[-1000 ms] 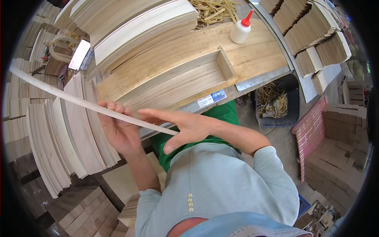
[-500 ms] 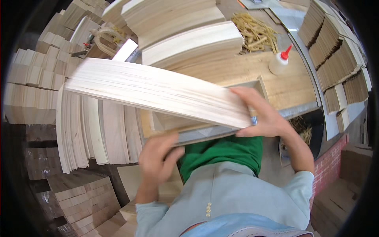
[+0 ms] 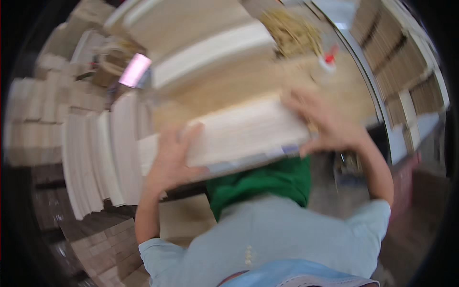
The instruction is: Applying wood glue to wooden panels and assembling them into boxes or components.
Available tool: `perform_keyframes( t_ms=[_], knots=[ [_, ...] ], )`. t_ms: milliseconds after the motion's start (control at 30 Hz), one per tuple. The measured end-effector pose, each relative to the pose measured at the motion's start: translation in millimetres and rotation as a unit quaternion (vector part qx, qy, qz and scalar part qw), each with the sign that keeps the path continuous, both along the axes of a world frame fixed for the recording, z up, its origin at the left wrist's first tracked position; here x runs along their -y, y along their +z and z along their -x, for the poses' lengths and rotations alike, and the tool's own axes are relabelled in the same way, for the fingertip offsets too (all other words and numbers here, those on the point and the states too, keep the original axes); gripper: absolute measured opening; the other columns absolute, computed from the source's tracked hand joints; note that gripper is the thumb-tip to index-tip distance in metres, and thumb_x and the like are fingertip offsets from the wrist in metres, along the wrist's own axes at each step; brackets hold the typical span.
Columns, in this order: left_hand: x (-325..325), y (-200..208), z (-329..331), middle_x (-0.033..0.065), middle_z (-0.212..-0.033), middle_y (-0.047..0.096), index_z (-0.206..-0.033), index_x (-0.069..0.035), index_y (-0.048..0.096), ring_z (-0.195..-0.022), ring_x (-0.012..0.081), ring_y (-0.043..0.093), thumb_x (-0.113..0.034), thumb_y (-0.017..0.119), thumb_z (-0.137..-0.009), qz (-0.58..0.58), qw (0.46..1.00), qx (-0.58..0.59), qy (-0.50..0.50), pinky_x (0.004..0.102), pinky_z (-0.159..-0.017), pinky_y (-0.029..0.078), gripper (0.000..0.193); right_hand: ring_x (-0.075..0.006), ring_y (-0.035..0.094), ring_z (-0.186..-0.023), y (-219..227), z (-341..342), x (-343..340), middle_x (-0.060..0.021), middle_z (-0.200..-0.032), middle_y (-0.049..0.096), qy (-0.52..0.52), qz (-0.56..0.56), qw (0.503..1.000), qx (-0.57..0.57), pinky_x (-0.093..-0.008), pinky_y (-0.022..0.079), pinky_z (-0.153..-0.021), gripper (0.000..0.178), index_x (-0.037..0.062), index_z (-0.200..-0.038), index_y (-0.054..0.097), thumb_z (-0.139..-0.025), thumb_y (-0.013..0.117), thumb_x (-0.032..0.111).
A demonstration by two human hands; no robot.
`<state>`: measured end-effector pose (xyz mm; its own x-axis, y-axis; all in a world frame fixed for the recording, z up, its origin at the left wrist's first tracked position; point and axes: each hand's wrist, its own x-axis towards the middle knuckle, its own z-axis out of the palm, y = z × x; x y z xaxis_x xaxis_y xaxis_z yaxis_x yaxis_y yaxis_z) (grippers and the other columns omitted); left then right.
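Observation:
A long pale wooden board point(image 3: 244, 129) lies across in front of me over the near edge of the workbench, blurred by motion. My left hand point(image 3: 174, 155) grips it towards its left end, thumb and fingers spread over the wood. Around the board's right end my right hand point(image 3: 327, 119) is closed, thumb at the near edge and fingers at the far edge. The board's underside and the frame below it are hidden. A white squeeze bottle point(image 3: 323, 71) with a red nozzle stands on the bench beyond my right hand.
Long boards point(image 3: 215, 50) are stacked along the far side of the bench. Beside them sits a heap of yellowish strips point(image 3: 292, 31). More boards point(image 3: 95, 160) stand at the left, with wood piles point(image 3: 387, 52) at the far right. A bright pinkish rectangle point(image 3: 135, 70) is at upper left.
The board has swung down from its slant and come nearer to me. My left hand, free before, has moved onto its left part. My right hand stays on the right end.

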<state>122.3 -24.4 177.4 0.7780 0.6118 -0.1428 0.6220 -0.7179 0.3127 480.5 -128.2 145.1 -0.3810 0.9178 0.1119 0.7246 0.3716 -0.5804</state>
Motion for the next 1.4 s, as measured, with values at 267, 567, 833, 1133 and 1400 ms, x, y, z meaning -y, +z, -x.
perform_keyframes(
  t_ms=[267,567,833,1133,1400],
  knots=[
    [-2.8,-41.6,-22.5,0.0196,-0.134,0.036,-0.137,-0.013,0.044,-0.123,0.0385,0.034,-0.019,0.088,-0.05,-0.002,0.997,0.025,0.07,0.0459,-0.105,0.03,0.097,-0.0287,0.02,-0.142,-42.9,-48.1,-5.2,-0.0133,-0.154,0.019,-0.117,0.094,0.988,-0.044,-0.0404,0.021,-0.116,0.11,0.0142,-0.149,0.019,-0.06,0.083,0.023],
    [-4.3,-61.6,-29.0,0.0195,-0.135,0.035,-0.137,-0.012,0.044,-0.125,0.0383,0.032,-0.02,0.088,-0.051,-0.007,0.998,0.026,0.049,0.0462,-0.106,0.03,0.096,-0.0287,0.017,-0.142,-52.5,-36.9,-8.3,-0.0132,-0.156,0.012,-0.071,0.129,0.987,-0.057,-0.0381,0.023,-0.116,0.115,0.0122,-0.149,0.017,-0.054,0.083,0.009],
    [-9.9,-64.5,-33.5,0.0199,-0.136,0.034,-0.138,-0.012,0.043,-0.125,0.0382,0.033,-0.02,0.088,-0.05,-0.01,0.999,0.036,0.04,0.0458,-0.106,0.03,0.099,-0.0302,0.022,-0.141,-53.0,-35.9,-15.0,-0.0151,-0.154,0.017,-0.06,0.122,0.989,-0.052,-0.038,0.025,-0.115,0.109,0.0083,-0.147,0.022,-0.056,0.083,0.014],
    [-19.7,-76.4,-16.9,0.0232,-0.141,0.029,-0.141,-0.013,0.037,-0.131,0.0409,0.028,-0.028,0.089,-0.05,-0.047,0.995,0.083,-0.007,0.0482,-0.11,0.025,0.106,-0.0305,0.026,-0.139,-51.5,-37.2,-11.1,-0.0155,-0.151,0.027,-0.077,0.11,0.99,-0.041,-0.0383,0.025,-0.114,0.104,0.0041,-0.143,0.032,-0.055,0.084,0.016],
    [-25.4,-29.0,94.1,0.0225,-0.146,0.023,-0.144,-0.008,0.029,-0.136,0.0428,0.021,-0.027,0.088,-0.053,-0.009,0.997,-0.036,0.066,0.0479,-0.112,0.024,0.11,-0.0312,0.024,-0.14,-47.3,-24.2,-18.3,-0.0183,-0.15,0.026,-0.073,0.14,0.986,-0.049,-0.0369,0.025,-0.114,0.106,0.0017,-0.142,0.032,-0.054,0.087,0.02]
  ],
)
